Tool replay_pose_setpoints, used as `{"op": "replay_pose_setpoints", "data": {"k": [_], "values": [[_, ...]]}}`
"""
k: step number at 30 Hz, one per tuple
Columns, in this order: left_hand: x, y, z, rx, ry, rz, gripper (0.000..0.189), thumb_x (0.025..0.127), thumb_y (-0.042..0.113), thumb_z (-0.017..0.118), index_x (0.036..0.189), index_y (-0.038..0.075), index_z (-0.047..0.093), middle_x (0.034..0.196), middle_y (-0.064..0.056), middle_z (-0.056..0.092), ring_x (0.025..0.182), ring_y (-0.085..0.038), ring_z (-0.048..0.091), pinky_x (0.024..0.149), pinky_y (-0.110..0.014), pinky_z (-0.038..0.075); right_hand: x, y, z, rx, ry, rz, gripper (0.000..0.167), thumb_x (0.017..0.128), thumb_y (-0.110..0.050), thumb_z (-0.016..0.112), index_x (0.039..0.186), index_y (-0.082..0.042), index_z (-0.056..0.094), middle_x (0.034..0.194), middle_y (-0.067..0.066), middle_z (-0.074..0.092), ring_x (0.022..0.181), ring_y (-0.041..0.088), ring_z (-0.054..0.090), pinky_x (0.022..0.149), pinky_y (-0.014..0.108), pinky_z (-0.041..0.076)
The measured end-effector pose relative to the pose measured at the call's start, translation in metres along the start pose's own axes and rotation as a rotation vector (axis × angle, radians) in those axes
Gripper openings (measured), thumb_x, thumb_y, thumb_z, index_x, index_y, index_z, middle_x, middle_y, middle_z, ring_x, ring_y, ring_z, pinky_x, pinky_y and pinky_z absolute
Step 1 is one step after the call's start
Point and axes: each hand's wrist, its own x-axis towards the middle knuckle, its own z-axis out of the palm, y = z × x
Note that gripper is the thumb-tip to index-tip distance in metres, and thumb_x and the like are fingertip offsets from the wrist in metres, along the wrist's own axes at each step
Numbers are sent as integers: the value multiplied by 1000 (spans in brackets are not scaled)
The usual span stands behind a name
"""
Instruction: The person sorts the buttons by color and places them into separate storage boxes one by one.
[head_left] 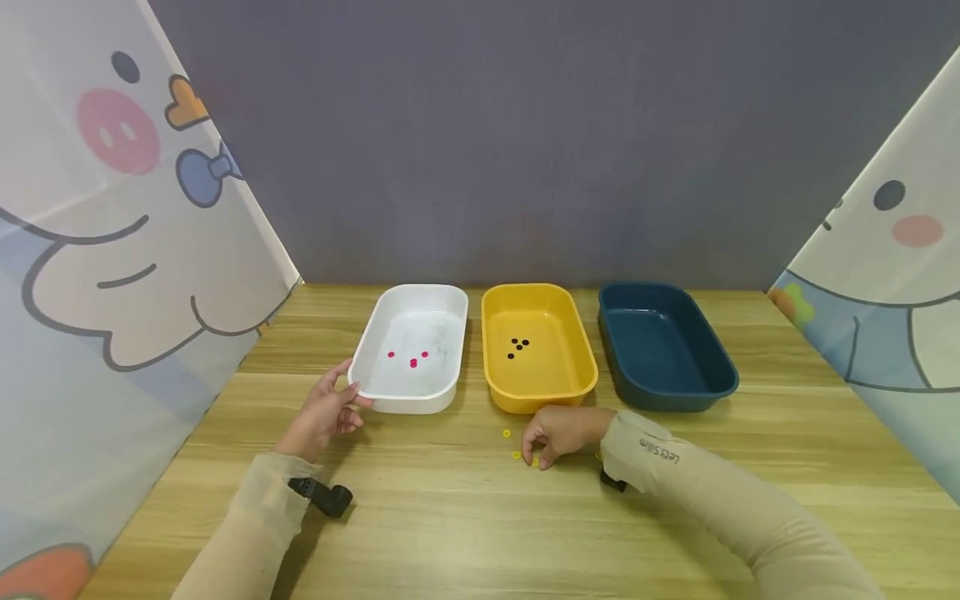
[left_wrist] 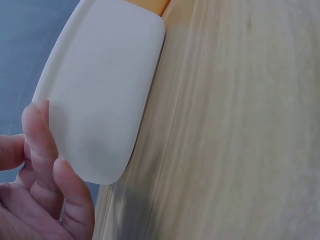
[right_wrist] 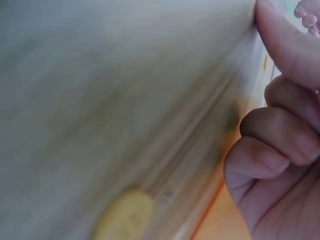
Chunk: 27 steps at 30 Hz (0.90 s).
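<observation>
My left hand (head_left: 322, 421) grips the front left corner of a white basin (head_left: 408, 403), with the thumb at the rim. In the left wrist view, bent fingers (left_wrist: 40, 135) lie against its outer wall. Several small pink discs (head_left: 413, 363) are scattered inside. My right hand (head_left: 558, 432) is down on the table just before the yellow basin (head_left: 540, 396). Its thumb and forefinger pinch at a small yellow button (head_left: 535, 462); the other fingers (right_wrist: 270, 135) are curled. More yellow buttons (right_wrist: 127, 220) lie around that hand.
Several black discs (head_left: 519, 347) are in the yellow basin. To its right stands a dark blue basin (head_left: 656, 342). Behind the basins rises a grey panel (head_left: 525, 150), with cartoon-printed sheets (head_left: 112, 208) at both sides of the wooden table (head_left: 420, 517).
</observation>
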Motion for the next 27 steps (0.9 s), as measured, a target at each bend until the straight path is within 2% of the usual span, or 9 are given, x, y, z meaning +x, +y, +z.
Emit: {"op": "replay_pose_setpoints", "data": {"k": [22,27], "values": [[1,3,0,25,10,-6,59,104,10,36,155,13,6,67,7,65,45,-5,53,51,-21,44,-7,-4,0,-144,27,-48,9,83,-4,71,88,-10,66,64,-13,41,60,-3,35,57,16,35],[0,3,0,24,17,-12,59,104,11,36,155,14,5,67,7,65,45,-5,53,51,-21,44,-6,-4,0,-144,35,-21,9,85,-4,70,88,-11,64,64,-13,40,59,-2,35,57,17,35]]}}
